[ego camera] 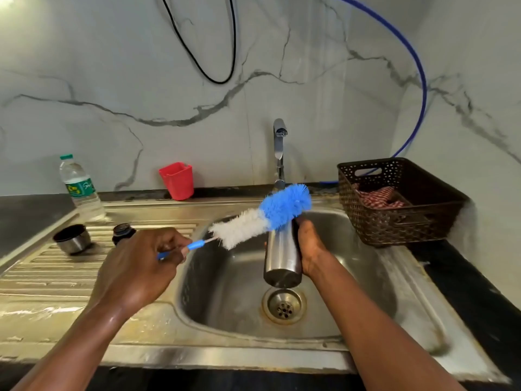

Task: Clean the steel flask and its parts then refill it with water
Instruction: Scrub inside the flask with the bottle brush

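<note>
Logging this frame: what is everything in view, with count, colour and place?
steel flask: one, silver, over the sink basin
bottle brush: one, blue and white, bristles at the flask's top
steel cup: one, silver, on the drainboard
stopper: one, black, beside the cup
water bottle: one, clear, green cap, drainboard's back left
tumbler: one, red, against the wall
tap: one, chrome, behind the basin
sink: one, steel, in the counter
basket: one, brown, right of the sink
cloth: one, red checked, in the basket
hose: one, blue, right wall
cable: one, black, back wall
left hand: one, grips the brush handle
right hand: one, holds the flask
</note>
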